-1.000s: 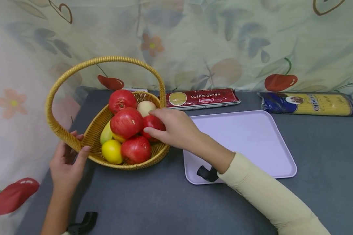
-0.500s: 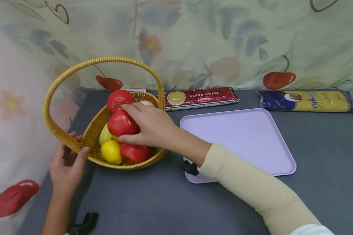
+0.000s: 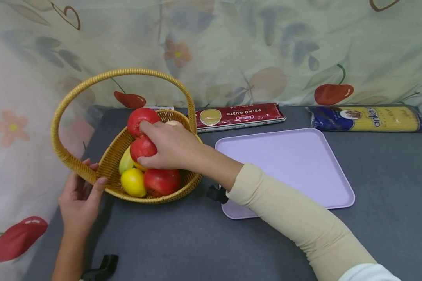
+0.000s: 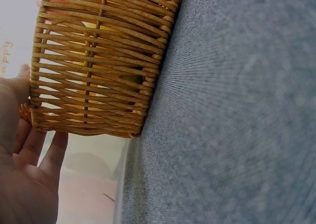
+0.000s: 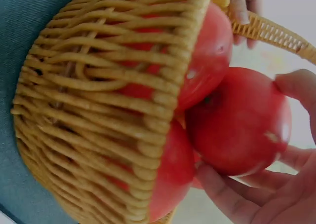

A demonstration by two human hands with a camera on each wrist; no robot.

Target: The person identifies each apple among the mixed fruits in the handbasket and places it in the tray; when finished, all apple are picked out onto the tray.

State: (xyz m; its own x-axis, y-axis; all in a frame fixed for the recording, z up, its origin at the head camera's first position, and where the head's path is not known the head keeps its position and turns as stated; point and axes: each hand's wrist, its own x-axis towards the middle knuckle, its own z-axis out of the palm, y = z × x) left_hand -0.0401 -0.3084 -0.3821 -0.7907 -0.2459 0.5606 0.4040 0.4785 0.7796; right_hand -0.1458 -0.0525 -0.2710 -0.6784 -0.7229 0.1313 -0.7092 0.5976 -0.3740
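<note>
A wicker basket (image 3: 107, 166) with a tall arched handle stands at the left of the table, full of produce. My left hand (image 3: 79, 205) grips its left rim at the handle's foot, fingers around the outside; the left wrist view shows the woven wall (image 4: 98, 61) beside the fingers. My right hand (image 3: 177, 147) reaches over the basket and grips a large red tomato (image 5: 239, 120) on top of the pile. Another tomato (image 3: 138, 117) lies behind it and one (image 3: 161, 182) in front. A yellow lemon (image 3: 133, 182) and a pale green-yellow item (image 3: 125, 160) sit at the left.
A lilac tray (image 3: 292, 168) lies right of the basket, partly under the right forearm. Two pasta packs, one red (image 3: 242, 117) and one yellow-blue (image 3: 369, 118), lie along the back by the patterned curtain (image 3: 232, 50). The basket handle (image 3: 126, 72) arches above the produce.
My right hand has moved left from the tomato at the basket's right side to the top tomato, now gripping it. My left hand stays on the basket.
</note>
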